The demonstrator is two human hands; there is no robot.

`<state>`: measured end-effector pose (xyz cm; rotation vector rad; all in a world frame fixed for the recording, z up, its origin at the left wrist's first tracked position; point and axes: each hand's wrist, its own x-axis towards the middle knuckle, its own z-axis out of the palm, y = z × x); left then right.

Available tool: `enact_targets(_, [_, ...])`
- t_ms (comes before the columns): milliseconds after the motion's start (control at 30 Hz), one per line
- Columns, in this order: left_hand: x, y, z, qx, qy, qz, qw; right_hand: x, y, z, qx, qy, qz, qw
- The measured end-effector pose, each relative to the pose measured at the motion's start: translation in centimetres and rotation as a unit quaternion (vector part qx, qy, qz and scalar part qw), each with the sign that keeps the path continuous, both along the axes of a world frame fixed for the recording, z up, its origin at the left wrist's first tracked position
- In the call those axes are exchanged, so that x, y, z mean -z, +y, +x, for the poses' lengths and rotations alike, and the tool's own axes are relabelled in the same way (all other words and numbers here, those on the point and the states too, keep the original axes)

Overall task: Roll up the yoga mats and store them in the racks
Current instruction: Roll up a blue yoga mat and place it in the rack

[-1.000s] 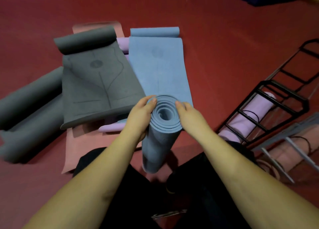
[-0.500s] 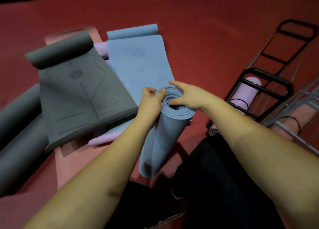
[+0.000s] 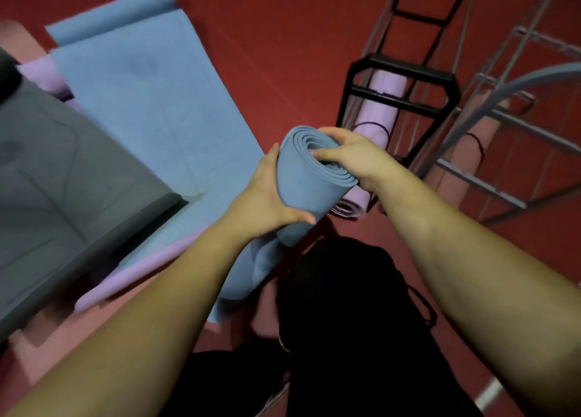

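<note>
Head view — the only one. The rolled blue mat [image 3: 309, 183] is off the red floor [image 3: 283, 39] at its upper end and tilted, top end leaning toward the racks; its lower end [image 3: 232, 294] hangs down by the person's dark trousers, and whether it touches the floor I cannot tell.

The left hand [image 3: 267, 193] wraps the roll's side from the left, thumb across the front, fingers curled behind. The right hand [image 3: 352, 155] grips the top end, fingers hooked over the spiral edge and into the core. Both hands are closed on the roll.

The black rack [image 3: 399, 73] stands just beyond the right hand; a rolled lilac mat [image 3: 383, 102] lies in it, bound by a dark strap. Beside it, toward the right edge of the view, a grey rack [image 3: 490, 114] holds a rolled pink mat [image 3: 471, 152].

To the left a flat blue mat [image 3: 151, 102] lies spread on the floor, its far end curled; a grey mat [image 3: 63, 171] overlaps its near left corner, with lilac and pink mats beneath.

Judged step: carrying the roll to a rack slot. To do it well, keep the left hand squeezing so the outer flap does not spring loose, and keep the right fingers pinning the layers so the core does not telescope. Aim the leading end squarely at a free slot — the lilac mat's slot looks taken. The lower layers look looser; they may snag on the bars.
</note>
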<state>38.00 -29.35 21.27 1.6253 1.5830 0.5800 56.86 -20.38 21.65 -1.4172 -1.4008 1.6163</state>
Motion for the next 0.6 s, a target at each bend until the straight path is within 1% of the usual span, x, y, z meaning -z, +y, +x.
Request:
enact_targets(67, [0.9,1.0,1.7,0.014,0.019,-0.007,1.0,1.6,0.2,2.1,0.03,0.017,-0.025,0.999])
enact_targets(100, [1.9,2.0,3.3,0.027,0.022,-0.007,0.999,2.7,0.3,3.8,0.061,0.027,-0.038,0.997])
enact_targets(133, [2.3,2.5,3.8,0.032,0.028,0.004,0.999,3.3,0.2,4.5,0.088,0.039,-0.045,0.994])
enact_targets(167, [2.9,2.8,4.5,0.041,0.028,0.023,0.999,4.0,-0.1,5.2,0.119,0.072,-0.061,0.988])
enact_targets(200, [3.3,3.1,5.2,0.047,0.031,0.031,0.998,4.9,-0.5,6.0,0.153,0.129,-0.086,0.976])
enact_targets(267, [4.4,3.9,6.8,0.053,0.033,0.036,0.997,6.9,-1.5,8.1,0.218,0.27,-0.148,0.926])
enact_targets(300, [4.6,4.3,7.1,0.058,0.036,0.04,0.997,7.8,-2.1,9.0,0.237,0.31,-0.171,0.905])
enact_targets(333, [4.7,4.7,7.6,0.065,0.039,0.043,0.996,8.9,-2.7,10.2,0.251,0.318,-0.185,0.896])
enact_targets(367, [5.0,5.2,8.0,0.071,0.04,0.045,0.996,10.0,-3.4,11.3,0.263,0.308,-0.199,0.892])
enact_targets(433, [5.0,5.9,8.7,0.089,0.038,0.044,0.994,12.3,-5.0,13.8,0.311,0.245,-0.224,0.891])
enact_targets(500, [5.4,6.2,9.7,0.113,0.028,0.034,0.993,15.1,-7.5,16.8,0.37,0.18,-0.251,0.876])
enact_targets(600, [6.3,6.5,11.3,0.153,0.032,0.012,0.988,19.0,-12.1,21.1,0.424,0.05,-0.291,0.856])
